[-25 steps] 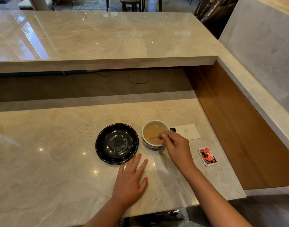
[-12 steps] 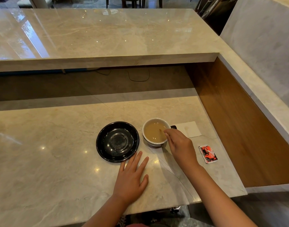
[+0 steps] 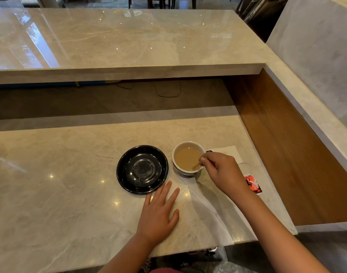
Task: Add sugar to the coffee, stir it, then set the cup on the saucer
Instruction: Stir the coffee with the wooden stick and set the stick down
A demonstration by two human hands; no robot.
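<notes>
Right hand (image 3: 225,172) pinching stirrer (image 3: 196,166) has swung to cup (image 3: 188,157) near side, still stirring; left hand (image 3: 158,215) flat, empty; saucer (image 3: 142,169) waits.

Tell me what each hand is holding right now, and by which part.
The right hand pinches the upper end of a thin stirrer dipped in the cup. The left hand holds nothing; it lies flat on the counter.
</notes>
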